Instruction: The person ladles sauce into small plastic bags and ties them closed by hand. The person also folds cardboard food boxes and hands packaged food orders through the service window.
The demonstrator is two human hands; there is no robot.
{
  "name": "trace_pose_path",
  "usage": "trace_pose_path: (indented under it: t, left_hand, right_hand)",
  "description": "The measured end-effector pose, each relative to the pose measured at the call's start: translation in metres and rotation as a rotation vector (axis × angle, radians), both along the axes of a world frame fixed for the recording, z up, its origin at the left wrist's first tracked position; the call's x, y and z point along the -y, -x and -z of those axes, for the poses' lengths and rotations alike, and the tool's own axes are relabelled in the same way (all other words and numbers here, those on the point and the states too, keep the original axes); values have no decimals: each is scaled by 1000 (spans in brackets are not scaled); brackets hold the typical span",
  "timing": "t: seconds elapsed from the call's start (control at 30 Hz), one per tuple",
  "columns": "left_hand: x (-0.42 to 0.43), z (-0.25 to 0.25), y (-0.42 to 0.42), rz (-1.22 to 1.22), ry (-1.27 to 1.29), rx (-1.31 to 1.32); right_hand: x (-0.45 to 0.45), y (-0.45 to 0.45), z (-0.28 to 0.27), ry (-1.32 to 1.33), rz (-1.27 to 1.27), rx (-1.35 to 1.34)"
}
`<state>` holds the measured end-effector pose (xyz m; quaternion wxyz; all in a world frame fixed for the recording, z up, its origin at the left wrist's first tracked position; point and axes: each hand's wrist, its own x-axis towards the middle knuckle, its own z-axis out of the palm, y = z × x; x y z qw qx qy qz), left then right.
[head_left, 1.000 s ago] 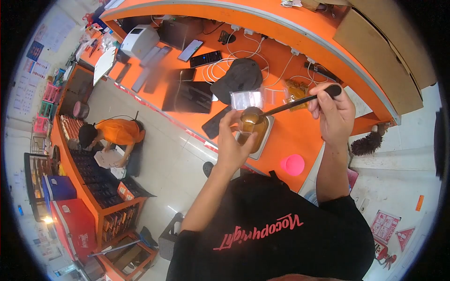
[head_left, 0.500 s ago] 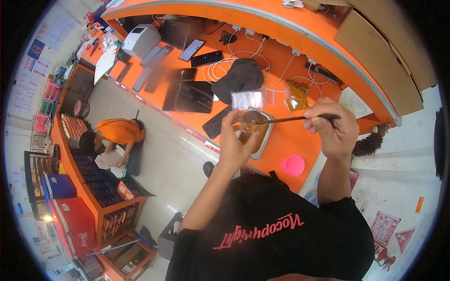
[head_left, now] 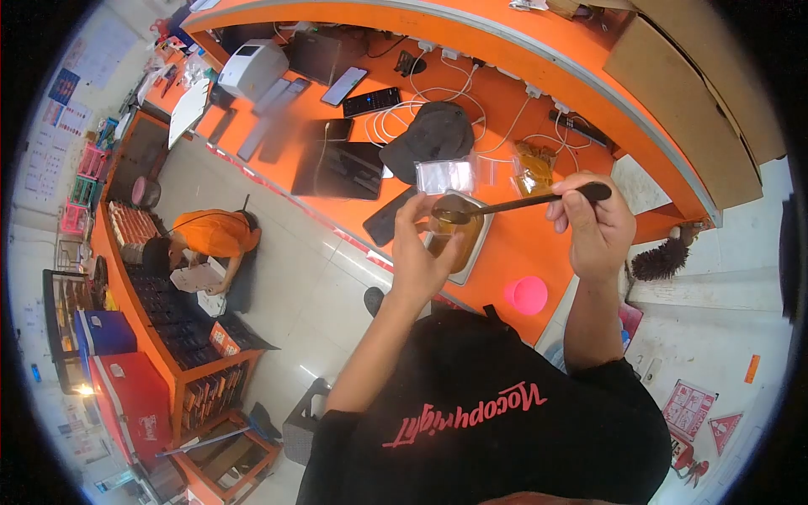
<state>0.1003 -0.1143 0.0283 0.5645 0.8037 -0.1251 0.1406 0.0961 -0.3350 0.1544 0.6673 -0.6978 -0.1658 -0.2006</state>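
Note:
My left hand (head_left: pixel 421 252) is curled around a small clear plastic bag (head_left: pixel 443 225), its mouth facing up. In my right hand (head_left: pixel 598 231) is a long dark spoon (head_left: pixel 530 202), gripped near the end of its handle. The spoon's bowl lies at the mouth of the bag, between the fingers of my left hand. Below both is a metal tray (head_left: pixel 465 273) with something brownish-yellow in it, partly hidden by my left hand. A stack of clear zip bags (head_left: pixel 444 178) lies just beyond, beside a filled bag of yellow-brown stuff (head_left: pixel 534 172).
A pink cup (head_left: pixel 527 295) stands on the orange counter (head_left: pixel 488 316) near me. A black cap (head_left: pixel 429 135), white cables, phones, a dark tablet (head_left: pixel 337 172) and a white printer (head_left: pixel 252 69) lie farther along. A person in orange (head_left: pixel 215 244) bends over a shelf across the aisle.
My right hand has turned the spoon, so its handle now shows broader and its bowl is visible at the bag. My left hand has hardly moved.

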Motion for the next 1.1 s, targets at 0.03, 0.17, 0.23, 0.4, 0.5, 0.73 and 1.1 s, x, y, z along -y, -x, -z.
trace_pose_path:
  t: [0.03, 0.17, 0.23, 0.4, 0.5, 0.73, 1.1]
  left_hand:
    - [0, 0, 1, -18, -8, -24]
    - [-2, 1, 1, -15, -17, 8]
    - [-3, 0, 2, -41, -31, -12]
    - [-10, 9, 4, -60, 27, 18]
    - [-18, 16, 12, -92, 109, 11]
    - [-31, 14, 26, -212, 318, 26]
    - [-28, 1, 41, -209, 495, -25]
  right_hand:
    - [0, 0, 2, -28, 24, -12]
    - [0, -6, 10, -130, 48, -64]
    - [0, -10, 17, -258, 90, -86]
    - [7, -23, 35, -490, 189, -239]
    - [17, -32, 65, -501, 235, -355]
    - [7, -42, 164, 42, 93, -614]
    - [-17, -26, 182, 722, 562, -294]
